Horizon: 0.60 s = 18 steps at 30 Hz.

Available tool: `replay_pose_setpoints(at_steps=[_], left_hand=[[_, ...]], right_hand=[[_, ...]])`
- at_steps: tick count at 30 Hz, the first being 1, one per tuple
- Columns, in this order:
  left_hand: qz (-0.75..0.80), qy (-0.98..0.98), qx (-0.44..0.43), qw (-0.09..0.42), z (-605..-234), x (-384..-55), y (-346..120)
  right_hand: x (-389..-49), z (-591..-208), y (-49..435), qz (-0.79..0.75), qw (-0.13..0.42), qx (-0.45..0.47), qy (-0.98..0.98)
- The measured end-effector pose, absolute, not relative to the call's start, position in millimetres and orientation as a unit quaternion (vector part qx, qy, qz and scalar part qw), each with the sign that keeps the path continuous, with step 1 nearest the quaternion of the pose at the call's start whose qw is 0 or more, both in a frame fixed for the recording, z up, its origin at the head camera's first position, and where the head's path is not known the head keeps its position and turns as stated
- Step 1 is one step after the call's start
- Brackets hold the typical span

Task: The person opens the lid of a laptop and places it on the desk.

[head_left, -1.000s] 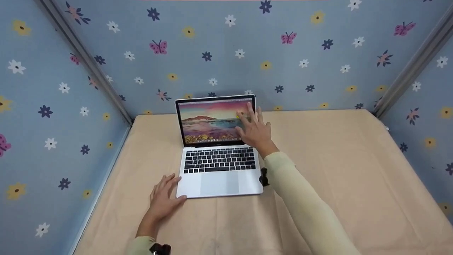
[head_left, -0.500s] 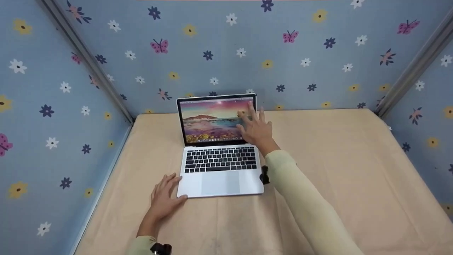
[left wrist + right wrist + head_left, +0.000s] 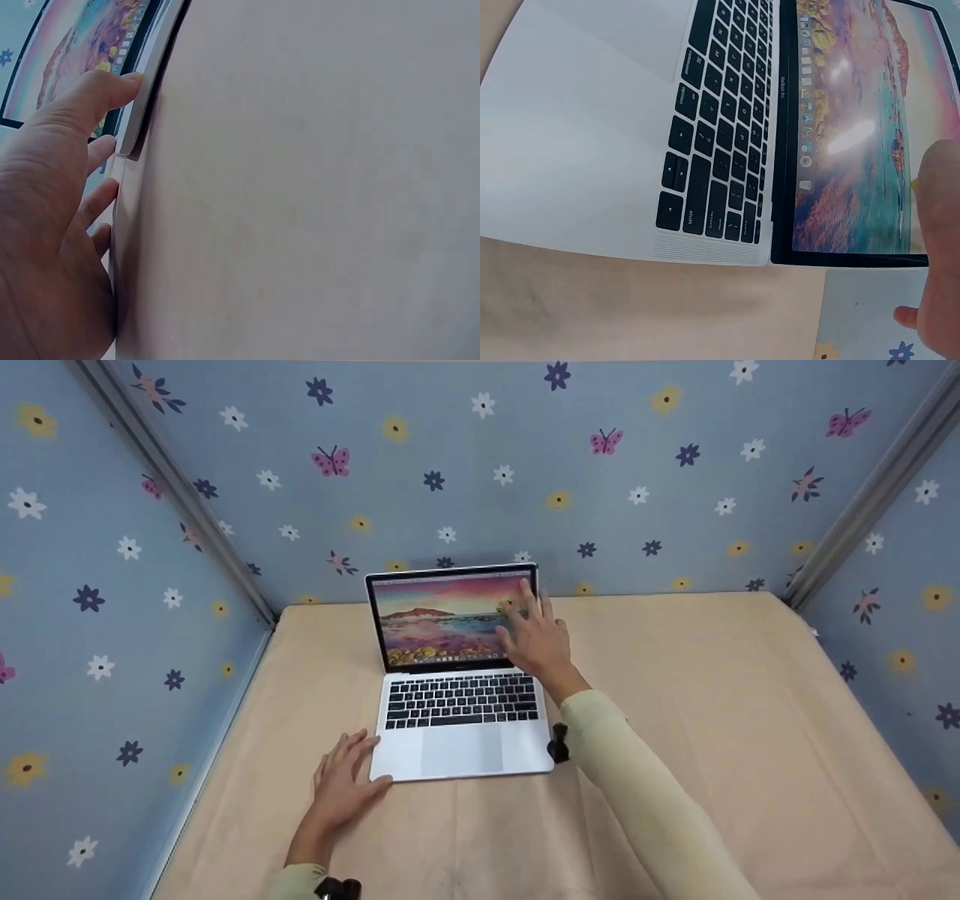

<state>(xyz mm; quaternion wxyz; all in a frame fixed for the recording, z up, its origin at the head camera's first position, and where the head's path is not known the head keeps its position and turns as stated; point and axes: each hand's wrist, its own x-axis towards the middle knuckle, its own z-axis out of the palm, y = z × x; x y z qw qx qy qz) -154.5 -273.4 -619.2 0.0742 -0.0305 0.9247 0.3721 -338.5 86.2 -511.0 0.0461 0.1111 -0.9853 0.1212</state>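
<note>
A silver laptop stands unfolded on the cloth-covered table, its lit screen showing a colourful seaside picture. Over the right part of that screen my right hand is spread. Its index fingertip meets a small yellow-green thing, too small to identify, at the screen's surface. In the right wrist view a sliver of yellow shows beside the finger. My left hand rests at the laptop's front left corner. Its thumb touches the front edge, and the other fingers lie along the left side.
A beige cloth covers the table around the laptop. Blue walls printed with flowers and butterflies rise at the back and both sides, with grey metal posts in the corners. Black wrist straps are on both sleeves.
The head view shifts slightly. Both hands keep nearly the same places, the right at the screen and the left at the laptop's corner.
</note>
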Motion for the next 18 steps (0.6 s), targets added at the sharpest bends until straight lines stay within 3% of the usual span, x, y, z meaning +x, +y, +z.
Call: replay_pose_setpoints(at_steps=[18], left_hand=[[0.318, 0.944, -0.038, 0.075, -600.2, -162.2, -267.7]], right_hand=[[-334.2, -493.2, 105.4, 0.179, 0.076, 0.157, -0.968]])
